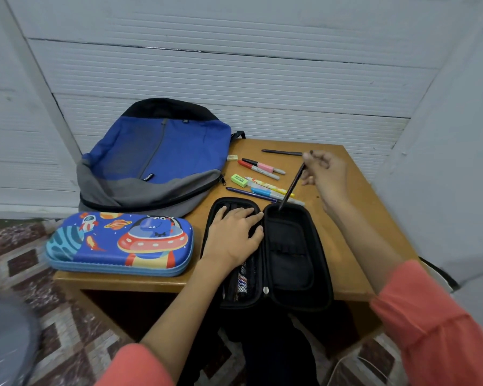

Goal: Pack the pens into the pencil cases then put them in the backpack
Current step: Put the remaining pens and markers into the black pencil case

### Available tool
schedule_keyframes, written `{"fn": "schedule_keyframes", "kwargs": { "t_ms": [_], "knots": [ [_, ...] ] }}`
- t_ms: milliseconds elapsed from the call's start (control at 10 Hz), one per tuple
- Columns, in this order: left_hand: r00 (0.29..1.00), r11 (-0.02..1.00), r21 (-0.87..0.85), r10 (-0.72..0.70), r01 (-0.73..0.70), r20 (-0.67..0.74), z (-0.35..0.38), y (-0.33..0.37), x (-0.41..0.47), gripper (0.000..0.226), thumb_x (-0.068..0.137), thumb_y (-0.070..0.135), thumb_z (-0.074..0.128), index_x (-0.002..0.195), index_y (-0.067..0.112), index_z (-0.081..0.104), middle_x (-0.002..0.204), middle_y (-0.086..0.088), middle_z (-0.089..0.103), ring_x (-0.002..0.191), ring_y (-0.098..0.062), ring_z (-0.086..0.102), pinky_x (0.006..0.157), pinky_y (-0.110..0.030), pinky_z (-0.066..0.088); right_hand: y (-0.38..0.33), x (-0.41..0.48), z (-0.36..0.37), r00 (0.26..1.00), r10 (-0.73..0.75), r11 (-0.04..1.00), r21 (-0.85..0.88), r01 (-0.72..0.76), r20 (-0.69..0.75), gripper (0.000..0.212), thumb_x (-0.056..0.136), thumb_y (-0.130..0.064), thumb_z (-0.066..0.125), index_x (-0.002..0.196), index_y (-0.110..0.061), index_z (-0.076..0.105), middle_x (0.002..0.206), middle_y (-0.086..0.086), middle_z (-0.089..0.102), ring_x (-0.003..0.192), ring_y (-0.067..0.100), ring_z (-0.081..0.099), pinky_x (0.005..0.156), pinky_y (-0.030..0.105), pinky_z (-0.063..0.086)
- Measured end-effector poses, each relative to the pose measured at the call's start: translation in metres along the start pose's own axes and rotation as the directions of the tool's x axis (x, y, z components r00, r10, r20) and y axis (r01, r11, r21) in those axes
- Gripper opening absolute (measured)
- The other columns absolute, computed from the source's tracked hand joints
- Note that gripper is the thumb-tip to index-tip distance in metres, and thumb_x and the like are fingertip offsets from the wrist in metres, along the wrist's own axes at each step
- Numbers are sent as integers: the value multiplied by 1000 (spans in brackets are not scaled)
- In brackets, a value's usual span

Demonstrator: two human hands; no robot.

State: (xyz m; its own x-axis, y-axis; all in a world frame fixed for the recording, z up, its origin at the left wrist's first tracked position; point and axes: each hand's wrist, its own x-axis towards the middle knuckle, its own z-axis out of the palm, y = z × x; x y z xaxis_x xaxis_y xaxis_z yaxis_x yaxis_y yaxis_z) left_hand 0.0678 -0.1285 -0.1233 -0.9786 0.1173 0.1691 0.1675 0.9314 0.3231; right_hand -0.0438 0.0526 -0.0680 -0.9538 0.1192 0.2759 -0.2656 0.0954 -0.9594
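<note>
Over the black pencil case [290, 263], pinches a dark pen [292, 188] in right fingers [308, 157], presses flat left fingers [243, 213] on its left half, risks tipping its overhanging end off the counter [251, 146].

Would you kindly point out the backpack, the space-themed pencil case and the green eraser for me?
backpack [162, 151]: head view, on its blue front panel.
space-themed pencil case [117, 246]: head view, on the middle of its closed lid.
green eraser [239, 180]: head view, on its top face.
</note>
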Motion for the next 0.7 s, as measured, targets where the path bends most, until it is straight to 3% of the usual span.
{"fn": "schedule_keyframes", "kwargs": {
  "t_ms": [100, 300, 500, 700],
  "knots": [
    [1000, 1000, 6, -4, 4, -1, 0, 1, -1, 45, 99, 41, 35, 143, 32, 42, 149, 7, 40, 140, -9, 29, 120, -37, 7, 16, -14, 4, 981, 158, 981, -129, -144, 110, 19, 93, -15, 63, 108, -4, 59, 65, 7, 61, 45, 11, 56, 49, 25, 54],
    [1000, 999, 35, -3, 3, 0, 0, 2, -1, 46, 99, 42, 33, 144, 33, 40, 149, 7, 40, 140, -9, 28, 120, -38, 8, 32, -25, 16, 955, 256, 949, -227, -219, 148, 17, 94, -20, 62, 107, -10, 58, 63, 9, 63, 46, 16, 56, 56, 35, 57],
    [1000, 998, 55, 1, -1, 2, 2, 1, -1, 46, 100, 42, 32, 144, 32, 39, 150, 7, 39, 141, -9, 28, 119, -37, 7, 28, -23, 17, 960, 254, 948, -229, -223, 117, 18, 94, -20, 62, 107, -9, 59, 66, 10, 63, 47, 16, 57, 53, 31, 55],
    [1000, 998, 67, 0, 0, 4, 1, 2, -1, 46, 100, 42, 32, 144, 32, 39, 150, 6, 39, 141, -10, 27, 119, -38, 8, 27, -31, 25, 877, 416, 896, -275, -350, 239, 22, 93, -19, 63, 111, -8, 56, 65, 10, 61, 44, 13, 56, 44, 24, 51]
  ]
}}
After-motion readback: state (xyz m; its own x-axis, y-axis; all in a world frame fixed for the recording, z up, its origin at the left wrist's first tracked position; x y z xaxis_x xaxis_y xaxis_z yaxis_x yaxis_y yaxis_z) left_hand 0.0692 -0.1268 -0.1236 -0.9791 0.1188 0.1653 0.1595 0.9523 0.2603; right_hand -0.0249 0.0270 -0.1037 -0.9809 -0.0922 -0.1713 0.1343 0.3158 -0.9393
